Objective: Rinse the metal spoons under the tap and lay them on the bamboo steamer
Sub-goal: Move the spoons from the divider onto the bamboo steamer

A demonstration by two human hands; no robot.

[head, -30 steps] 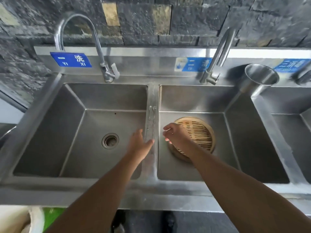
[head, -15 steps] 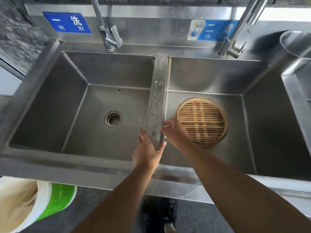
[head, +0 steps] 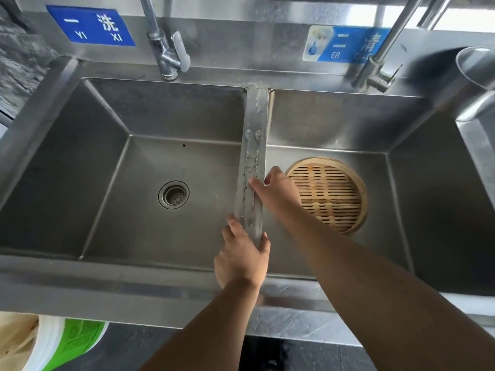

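Head view: spoons (head: 258, 135) lie 12-to-6 on the divider (head: 257, 103); right hand (head: 278, 194) nearer, thumb touching handles, grip unclear; left hand (head: 241, 258) relaxed at 6.

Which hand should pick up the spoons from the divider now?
Right, likely. The right hand has fingertips at the handles of the metal spoons, beside the bamboo steamer; the left hand sits nearer, at the divider's end.

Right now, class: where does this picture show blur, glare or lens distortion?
Head view: the metal spoons on the sink divider smear near the left hand; glare whitens the top right strip; the wide lens bows the sink's front rim.
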